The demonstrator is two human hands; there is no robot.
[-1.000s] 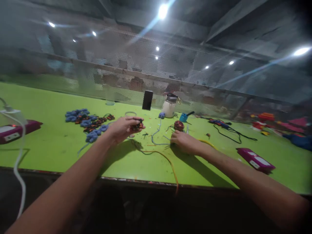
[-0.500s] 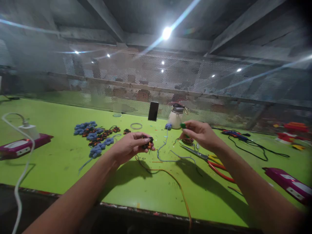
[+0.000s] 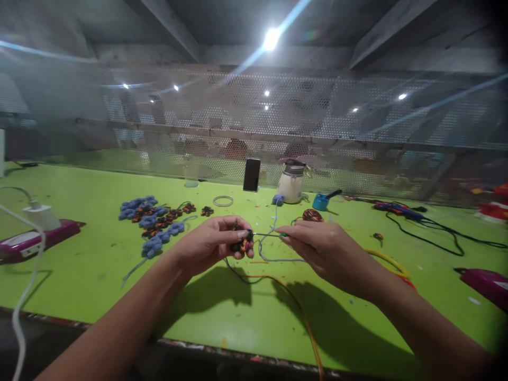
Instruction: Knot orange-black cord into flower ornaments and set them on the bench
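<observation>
My left hand (image 3: pixel 216 238) is closed, pinching a small black-and-orange crochet piece (image 3: pixel 242 242) between thumb and fingers. Yarn (image 3: pixel 273 280), dark then orange, trails from below the piece toward the table's front edge. In my closed right hand (image 3: pixel 321 246) is a crochet hook (image 3: pixel 266 235) with a green handle, mostly hidden by the fingers. Its metal shaft points left, and the tip meets the crochet piece. Behind the right hand sits a ball of multicoloured yarn (image 3: pixel 312 215). Scissors with yellow and red handles (image 3: pixel 387 262) lie partly covered by my right forearm.
Blue and black-orange crochet flowers (image 3: pixel 153 246) lie at left. At the back stand a phone (image 3: pixel 251 174), a pale jug (image 3: pixel 291 185) and a small blue pot (image 3: pixel 320 201). Purple power strips (image 3: pixel 63 233) flank the green table (image 3: pixel 99 286), and a dark cable (image 3: pixel 432 235) lies at right.
My right hand has come down and left, bringing the crochet hook to the crochet piece. The left hand keeps its hold. The view has shifted slightly; the blue pot now shows.
</observation>
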